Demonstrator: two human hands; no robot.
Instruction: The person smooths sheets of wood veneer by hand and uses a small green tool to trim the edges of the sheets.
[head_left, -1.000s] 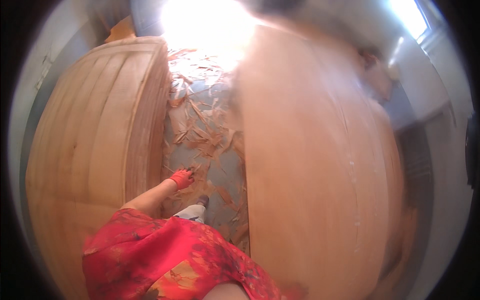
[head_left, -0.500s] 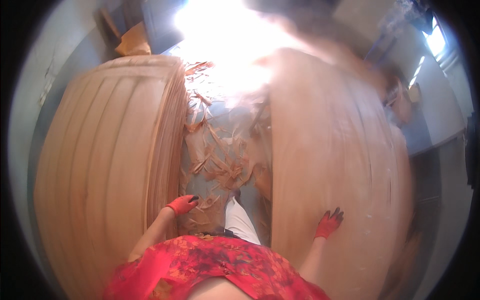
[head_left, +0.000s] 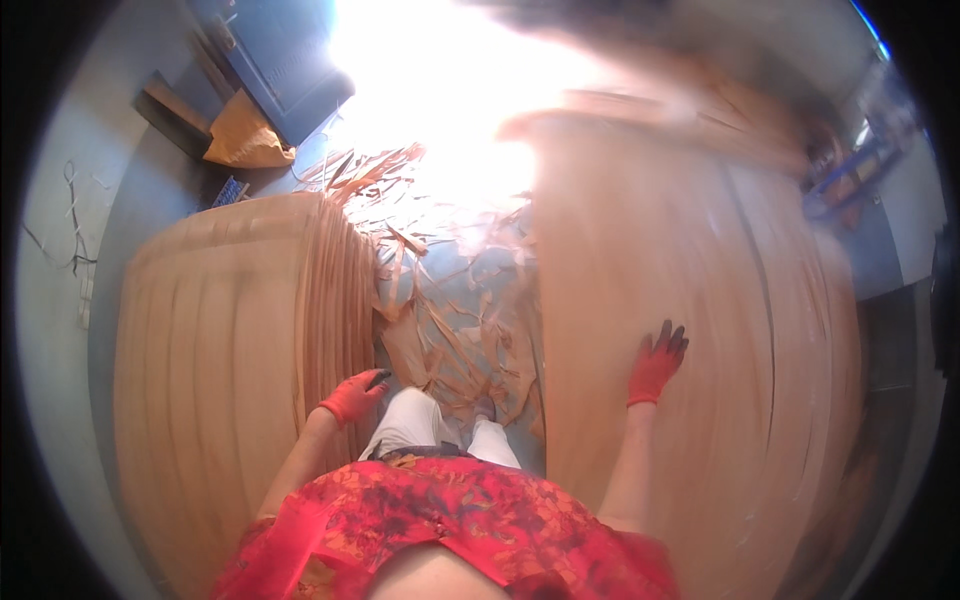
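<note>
1. Flanking a strip of torn brown scraps (head_left: 405, 345), a left stack of wood sheets (head_left: 230, 330) and a right wood surface (head_left: 640, 260) are seen from above.
2. The left hand (head_left: 355, 397), gloved in red, is held just beside the left stack's layered edge; whether anything is gripped cannot be told.
3. The right hand (head_left: 657, 365), gloved alike, is held wide, fingers parted, over the right wood surface; whether it is touched cannot be told.
4. The far end is washed out by glare (head_left: 440, 90).
</note>
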